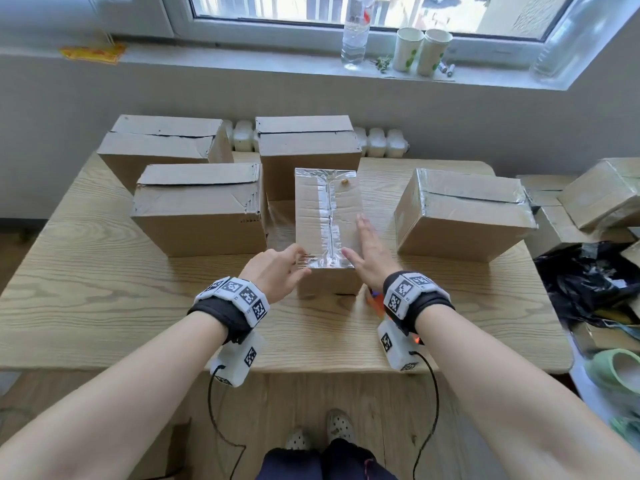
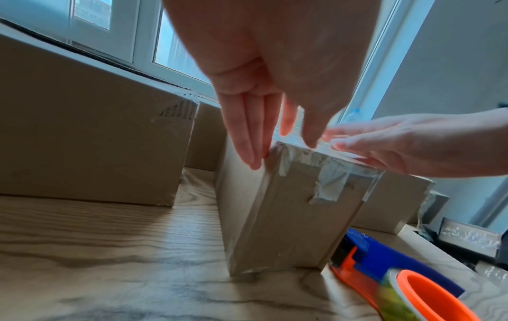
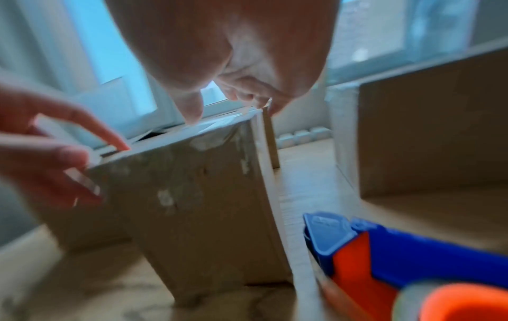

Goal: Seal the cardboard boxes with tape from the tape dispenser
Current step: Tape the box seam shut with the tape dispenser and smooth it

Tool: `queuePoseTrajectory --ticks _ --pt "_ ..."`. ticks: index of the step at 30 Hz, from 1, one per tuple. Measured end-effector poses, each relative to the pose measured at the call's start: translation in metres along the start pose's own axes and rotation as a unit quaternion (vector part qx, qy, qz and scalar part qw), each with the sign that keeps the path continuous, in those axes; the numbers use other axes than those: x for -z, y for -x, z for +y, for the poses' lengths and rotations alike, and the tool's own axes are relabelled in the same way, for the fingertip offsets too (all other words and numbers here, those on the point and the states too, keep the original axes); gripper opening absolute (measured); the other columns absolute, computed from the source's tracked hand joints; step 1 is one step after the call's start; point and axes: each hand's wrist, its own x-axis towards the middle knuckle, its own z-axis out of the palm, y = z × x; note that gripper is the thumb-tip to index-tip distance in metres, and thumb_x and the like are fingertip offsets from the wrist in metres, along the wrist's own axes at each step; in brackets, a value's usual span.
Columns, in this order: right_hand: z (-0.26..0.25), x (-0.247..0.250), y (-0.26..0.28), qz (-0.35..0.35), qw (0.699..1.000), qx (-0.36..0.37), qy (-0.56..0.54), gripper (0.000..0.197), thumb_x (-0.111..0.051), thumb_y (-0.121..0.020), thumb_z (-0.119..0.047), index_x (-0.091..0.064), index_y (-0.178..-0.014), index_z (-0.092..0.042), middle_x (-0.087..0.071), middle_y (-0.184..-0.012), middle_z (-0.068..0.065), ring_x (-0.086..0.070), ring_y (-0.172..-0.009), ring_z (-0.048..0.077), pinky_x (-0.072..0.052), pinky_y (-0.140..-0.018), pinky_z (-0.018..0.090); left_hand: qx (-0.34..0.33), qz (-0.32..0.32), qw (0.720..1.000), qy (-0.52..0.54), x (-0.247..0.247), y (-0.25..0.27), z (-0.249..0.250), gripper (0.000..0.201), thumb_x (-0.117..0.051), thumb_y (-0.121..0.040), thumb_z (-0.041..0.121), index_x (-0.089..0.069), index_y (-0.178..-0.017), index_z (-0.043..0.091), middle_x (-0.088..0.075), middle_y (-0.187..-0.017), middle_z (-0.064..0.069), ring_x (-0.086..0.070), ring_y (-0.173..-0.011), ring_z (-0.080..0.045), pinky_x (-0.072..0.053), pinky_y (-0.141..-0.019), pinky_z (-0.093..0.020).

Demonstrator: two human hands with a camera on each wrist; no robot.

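A narrow cardboard box stands in the middle of the table, clear tape running down its top seam and over its near edge. My left hand touches the box's near left corner, fingers straight along its side. Flat on the right half of the box top lies my right hand, its fingers extended. The blue and orange tape dispenser lies on the table by the box's near right corner, mostly hidden under my right wrist in the head view. It also fills the lower right of the right wrist view.
Several more cardboard boxes stand around the middle one: one at left, two behind, one at right. The wooden table has open surface at the near left. More boxes and a black bag are off the right edge.
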Motion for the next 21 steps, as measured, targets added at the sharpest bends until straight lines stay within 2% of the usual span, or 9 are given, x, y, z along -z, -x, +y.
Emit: queuePoseTrajectory --ticks 2,4,6,8,10,13,17,19,21 --pt "0.012 0.0 0.002 -0.014 0.995 -0.054 -0.08 0.075 -0.049 -0.096 -0.029 -0.003 -0.152 -0.01 -0.005 -0.159 0.002 -0.007 -0.147 0.015 -0.005 -0.119 0.027 0.039 -0.018 0.998 0.048 -0.001 -0.002 -0.005 0.048 -0.048 -0.094 0.041 -0.038 -0.137 0.022 -0.067 -0.115 -0.006 -0.065 -0.102 -0.023 -0.051 -0.09 -0.038" --pt "0.021 -0.005 0.001 -0.037 0.986 -0.079 -0.144 0.082 -0.054 -0.088 -0.041 -0.01 -0.152 -0.015 -0.017 -0.158 0.002 -0.021 -0.144 0.016 -0.017 -0.119 0.037 0.083 -0.033 0.99 0.105 -0.002 -0.006 -0.008 0.053 -0.047 -0.095 0.038 -0.033 -0.143 0.02 -0.061 -0.126 -0.006 -0.059 -0.114 -0.022 -0.045 -0.099 -0.035" --pt "0.029 -0.012 -0.003 -0.051 0.968 -0.103 -0.223 0.087 -0.057 -0.08 -0.045 -0.014 -0.152 -0.018 -0.026 -0.156 0.001 -0.034 -0.138 0.016 -0.028 -0.116 0.04 0.103 -0.037 0.983 0.148 -0.005 -0.01 -0.005 0.043 -0.048 -0.096 0.033 -0.046 -0.136 0.016 -0.06 -0.127 -0.005 -0.056 -0.117 -0.02 -0.042 -0.1 -0.031" --pt "0.021 -0.009 -0.001 -0.042 0.95 -0.102 -0.292 0.075 -0.059 -0.088 -0.02 -0.018 -0.151 -0.014 -0.035 -0.15 0.002 -0.043 -0.13 0.014 -0.034 -0.112 0.034 0.117 -0.022 0.978 0.171 -0.008 -0.013 -0.002 0.032 -0.047 -0.097 0.027 -0.057 -0.126 0.017 -0.064 -0.119 -0.005 -0.057 -0.113 -0.022 -0.043 -0.095 -0.03" --pt "0.011 -0.005 0.004 -0.025 0.935 -0.099 -0.338 0.068 -0.056 -0.089 0.001 -0.025 -0.148 -0.011 -0.043 -0.143 0.003 -0.048 -0.124 0.013 -0.038 -0.108 0.03 0.131 0.0 0.974 0.183 -0.006 -0.015 -0.001 0.03 -0.044 -0.098 0.023 -0.06 -0.123 0.019 -0.066 -0.114 -0.005 -0.058 -0.107 -0.024 -0.042 -0.088 -0.029" --pt "0.004 -0.006 0.01 -0.011 0.932 -0.081 -0.352 0.058 -0.058 -0.087 0.001 -0.041 -0.138 -0.018 -0.053 -0.133 0.0 -0.05 -0.123 0.013 -0.039 -0.108 0.038 0.141 0.024 0.966 0.214 0.0 -0.017 -0.004 0.03 -0.041 -0.098 0.022 -0.06 -0.122 0.021 -0.066 -0.107 -0.004 -0.057 -0.095 -0.024 -0.039 -0.078 -0.027" --pt "-0.007 -0.008 0.021 0.012 0.915 -0.065 -0.398 0.051 -0.061 -0.086 -0.001 -0.046 -0.123 -0.033 -0.057 -0.118 -0.01 -0.052 -0.122 0.015 -0.041 -0.106 0.043 0.154 0.057 0.942 0.291 0.008 -0.018 -0.01 0.03 -0.048 -0.095 0.022 -0.06 -0.122 0.018 -0.065 -0.11 -0.003 -0.053 -0.083 -0.018 -0.047 -0.083 -0.034" --pt "-0.013 -0.005 0.027 0.017 0.903 -0.058 -0.424 0.055 -0.06 -0.087 0.0 -0.045 -0.124 -0.037 -0.057 -0.115 -0.014 -0.055 -0.117 0.012 -0.048 -0.098 0.034 0.162 0.074 0.927 0.331 0.012 -0.017 -0.013 0.028 -0.056 -0.091 0.02 -0.064 -0.117 0.014 -0.067 -0.101 -0.003 -0.053 -0.079 -0.016 -0.048 -0.082 -0.035" --pt "-0.019 0.002 0.035 0.023 0.892 -0.062 -0.446 0.059 -0.058 -0.088 0.002 -0.042 -0.13 -0.037 -0.057 -0.112 -0.017 -0.058 -0.103 0.004 -0.052 -0.08 0.018 0.164 0.077 0.904 0.386 0.017 -0.013 -0.013 0.03 -0.06 -0.089 0.018 -0.064 -0.119 0.011 -0.067 -0.095 -0.001 -0.054 -0.078 -0.013 -0.046 -0.077 -0.033"
